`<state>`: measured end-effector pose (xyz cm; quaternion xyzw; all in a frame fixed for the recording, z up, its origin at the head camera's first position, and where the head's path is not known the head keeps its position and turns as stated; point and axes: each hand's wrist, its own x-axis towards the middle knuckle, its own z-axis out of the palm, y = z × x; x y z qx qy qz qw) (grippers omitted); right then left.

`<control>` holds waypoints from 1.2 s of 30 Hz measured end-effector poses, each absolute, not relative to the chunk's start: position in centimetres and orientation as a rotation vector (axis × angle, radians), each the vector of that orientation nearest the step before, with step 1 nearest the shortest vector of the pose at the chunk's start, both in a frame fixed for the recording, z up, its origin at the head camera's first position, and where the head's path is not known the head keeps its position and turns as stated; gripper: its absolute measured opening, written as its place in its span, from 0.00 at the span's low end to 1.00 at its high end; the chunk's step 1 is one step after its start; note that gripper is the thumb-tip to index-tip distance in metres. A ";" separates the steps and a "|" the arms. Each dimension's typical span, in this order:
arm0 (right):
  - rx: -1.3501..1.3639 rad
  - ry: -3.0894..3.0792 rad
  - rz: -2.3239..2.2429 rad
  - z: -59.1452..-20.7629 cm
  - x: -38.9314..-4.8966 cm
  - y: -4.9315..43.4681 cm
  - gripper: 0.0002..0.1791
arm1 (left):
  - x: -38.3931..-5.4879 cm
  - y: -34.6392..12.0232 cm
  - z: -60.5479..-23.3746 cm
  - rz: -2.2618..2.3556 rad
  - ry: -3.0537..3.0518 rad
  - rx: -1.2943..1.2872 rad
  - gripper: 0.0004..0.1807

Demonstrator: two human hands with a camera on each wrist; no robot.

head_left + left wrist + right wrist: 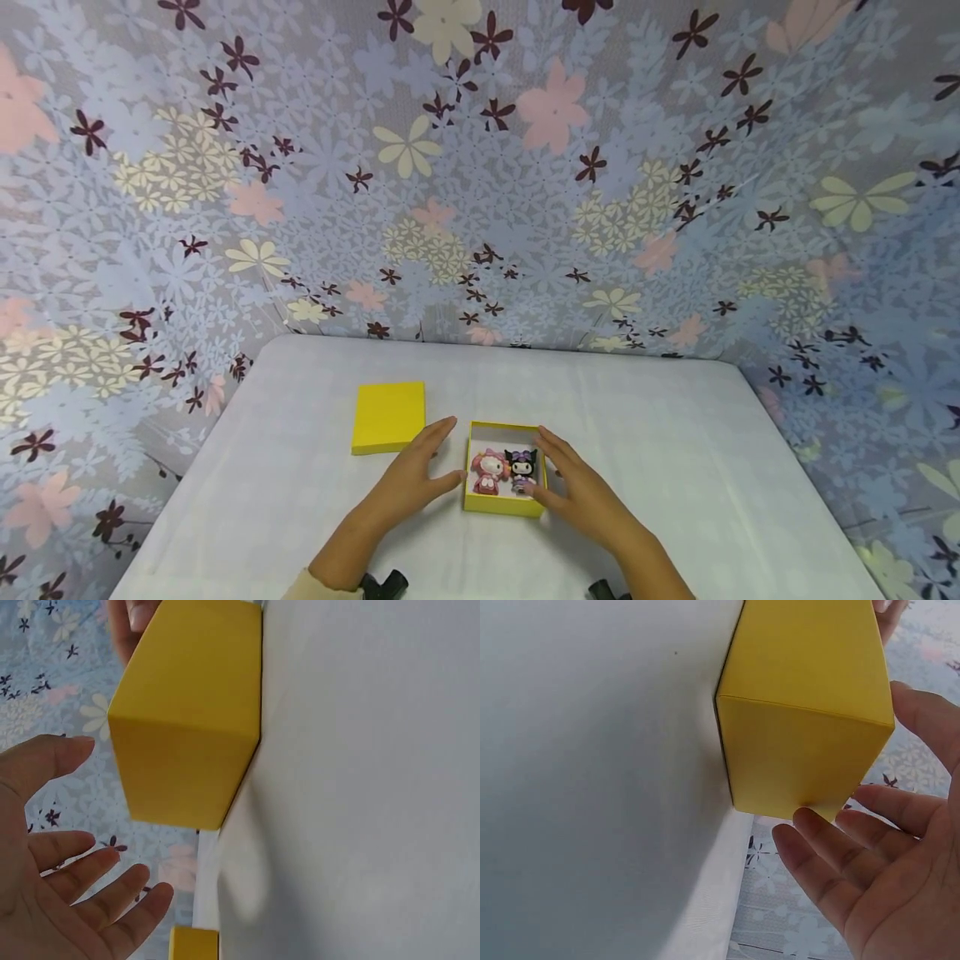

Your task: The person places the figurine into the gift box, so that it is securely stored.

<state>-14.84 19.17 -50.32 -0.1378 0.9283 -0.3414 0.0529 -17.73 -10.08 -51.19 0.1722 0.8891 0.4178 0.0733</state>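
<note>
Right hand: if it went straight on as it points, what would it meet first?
Probably the open yellow box, at its right wall; the fingers look very close, but whether they touch is unclear.

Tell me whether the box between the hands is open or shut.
Open. The head view looks into the yellow box, where a pink figurine and a black-and-purple figurine show.

Soft, even light fills the head view. In both wrist views, blurry-edged shadows fall across the pale tabletop (592,750), and the floral backdrop (64,697) looks slightly soft.
</note>
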 end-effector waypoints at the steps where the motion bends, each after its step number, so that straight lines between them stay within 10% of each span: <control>1: -0.409 2.815 -1.046 -50.3 -14.8 19.2 0.45 | -17.8 -10.2 -51.1 1.263 2.683 0.510 0.45; 36: -0.442 2.791 -1.005 -51.1 -14.5 20.3 0.47 | -20.9 -16.6 -50.5 1.241 2.870 0.194 0.53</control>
